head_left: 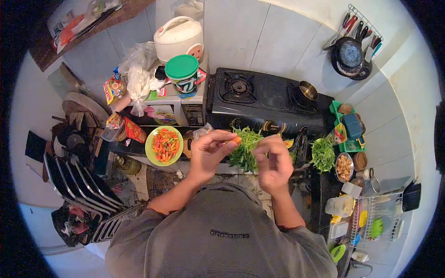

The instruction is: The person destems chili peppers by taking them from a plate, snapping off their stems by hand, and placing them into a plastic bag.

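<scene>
In the head view, my left hand (209, 153) is raised over the counter, pinching a small orange chili (238, 140) between thumb and fingertips. Close by on the right, my right hand (273, 163) has its fingers curled in; what they hold, if anything, cannot be made out. Green leafy vegetables (249, 147) lie beneath and between both hands, partly hidden by them. Left of my left hand, a light green bowl (149, 151) holds many red and orange chilies (165, 145).
Beyond my hands stands a black gas stove (273, 104) with a small metal pot (308, 91). More greens (323, 155) and a bowl of brown pieces (344, 167) sit at right, near a dish rack (380, 217). A rice cooker (178, 41) and green-lidded tub (181, 76) stand back left.
</scene>
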Tool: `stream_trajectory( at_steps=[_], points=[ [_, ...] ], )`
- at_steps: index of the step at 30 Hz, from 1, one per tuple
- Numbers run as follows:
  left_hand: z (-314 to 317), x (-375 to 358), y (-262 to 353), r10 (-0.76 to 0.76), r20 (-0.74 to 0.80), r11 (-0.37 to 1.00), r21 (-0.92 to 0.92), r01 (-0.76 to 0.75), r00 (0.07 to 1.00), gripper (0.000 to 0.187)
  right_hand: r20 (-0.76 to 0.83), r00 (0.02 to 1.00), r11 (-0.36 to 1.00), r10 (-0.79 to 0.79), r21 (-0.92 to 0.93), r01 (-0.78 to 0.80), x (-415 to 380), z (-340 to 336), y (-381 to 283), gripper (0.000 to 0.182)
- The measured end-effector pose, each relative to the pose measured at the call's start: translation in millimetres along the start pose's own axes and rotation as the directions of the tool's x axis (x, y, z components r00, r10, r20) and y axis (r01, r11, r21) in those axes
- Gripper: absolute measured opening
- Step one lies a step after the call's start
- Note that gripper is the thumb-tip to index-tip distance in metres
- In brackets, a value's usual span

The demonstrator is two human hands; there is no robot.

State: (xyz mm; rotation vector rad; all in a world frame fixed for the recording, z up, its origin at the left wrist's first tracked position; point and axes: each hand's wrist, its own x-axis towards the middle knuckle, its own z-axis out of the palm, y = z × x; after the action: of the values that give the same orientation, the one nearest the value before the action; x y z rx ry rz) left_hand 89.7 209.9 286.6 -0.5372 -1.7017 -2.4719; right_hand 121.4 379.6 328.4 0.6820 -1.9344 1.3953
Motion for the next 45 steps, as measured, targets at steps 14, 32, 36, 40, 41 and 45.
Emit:
stream_trajectory(
  at_steps=[14,32,36,40,41,45],
  points=[
    [-16,-6,-54,-0.347,-0.017,0.937,0.025,0.347,0.938,0.021,-0.461,0.613,0.766,0.642,0.354,-0.536,-122,-127,195,0.016],
    [-25,-4,-77,-0.404,0.028,0.914,0.035,0.403,0.914,0.022,-0.431,0.677,0.187,0.597,-0.745,-0.640,-200,-175,277,0.013],
    [-19,-1,-71,-0.381,0.016,0.925,0.000,0.381,0.924,0.021,-0.496,0.776,0.282,0.389,-0.738,-0.613,-161,-140,249,0.018],
    [-15,2,-70,-0.346,0.029,0.938,-0.001,0.346,0.938,0.019,-0.256,0.730,0.740,0.634,-0.071,-0.668,-85,-67,164,0.017],
    [-14,3,-68,-0.310,0.040,0.950,0.045,0.309,0.950,0.018,-0.144,0.713,0.726,0.686,0.061,-0.685,-71,-50,143,0.019],
    [-7,5,-66,-0.174,0.081,0.984,0.060,0.169,0.981,0.016,0.162,0.660,0.577,0.734,0.365,-0.731,-55,1,86,0.021]
  ],
)
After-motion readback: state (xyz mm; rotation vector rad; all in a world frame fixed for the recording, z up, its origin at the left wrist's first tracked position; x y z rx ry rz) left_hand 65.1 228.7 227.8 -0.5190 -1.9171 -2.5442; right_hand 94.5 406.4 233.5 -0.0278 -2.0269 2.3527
